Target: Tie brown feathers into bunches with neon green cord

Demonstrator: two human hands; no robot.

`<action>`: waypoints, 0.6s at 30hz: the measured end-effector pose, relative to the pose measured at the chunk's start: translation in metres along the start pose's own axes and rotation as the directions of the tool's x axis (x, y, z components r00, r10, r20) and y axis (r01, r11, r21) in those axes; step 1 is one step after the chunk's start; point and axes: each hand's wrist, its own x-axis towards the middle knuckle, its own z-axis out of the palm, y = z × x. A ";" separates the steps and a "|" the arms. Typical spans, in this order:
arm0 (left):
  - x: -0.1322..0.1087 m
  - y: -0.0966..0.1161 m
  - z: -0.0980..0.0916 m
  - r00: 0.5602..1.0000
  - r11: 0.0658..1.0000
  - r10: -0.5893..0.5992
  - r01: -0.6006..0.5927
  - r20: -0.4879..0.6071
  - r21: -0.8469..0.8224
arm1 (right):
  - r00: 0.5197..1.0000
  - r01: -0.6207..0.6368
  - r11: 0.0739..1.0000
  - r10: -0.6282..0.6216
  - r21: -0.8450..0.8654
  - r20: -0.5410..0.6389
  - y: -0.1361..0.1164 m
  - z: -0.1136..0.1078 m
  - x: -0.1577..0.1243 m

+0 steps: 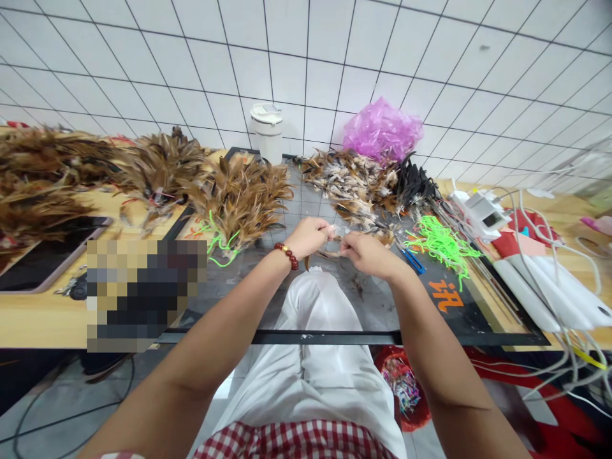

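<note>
My left hand (306, 237), with a beaded bracelet (287, 255) at the wrist, is closed in a pinch over the dark glass-like tabletop (258, 280). A small whitish bit shows at its fingertips, too blurred to name. Close on its right, my right hand (366, 252) is also pinched, on a thin brown feather (329, 255) that stretches toward the left hand. Beyond the hands lies a pile of mottled feathers (347, 182), with black feathers (415, 185) at its right. Brown feathers (241, 197) with green strings lie to the left.
A blue utility knife (412, 260) lies beside green strings (440, 239) at right. Behind stand a white lidded cup (269, 134) and a pink plastic bag (382, 129). White cables (521, 223) trail over the right side; a tablet (48, 255) lies left. A red container (406, 417) sits below the table.
</note>
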 end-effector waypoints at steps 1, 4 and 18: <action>0.000 -0.001 0.000 0.999 0.999 -0.030 0.031 0.035 -0.027 | 0.999 -0.033 0.999 0.033 0.004 -0.026 0.000 -0.001 0.000; 0.000 -0.003 0.001 0.994 0.993 -0.085 0.089 0.065 -0.075 | 0.991 -0.084 0.996 0.087 0.030 -0.097 0.000 -0.002 0.000; 0.001 0.000 -0.001 0.992 0.983 -0.123 0.122 0.000 -0.138 | 0.989 -0.143 0.979 0.146 0.147 -0.006 -0.016 0.015 0.003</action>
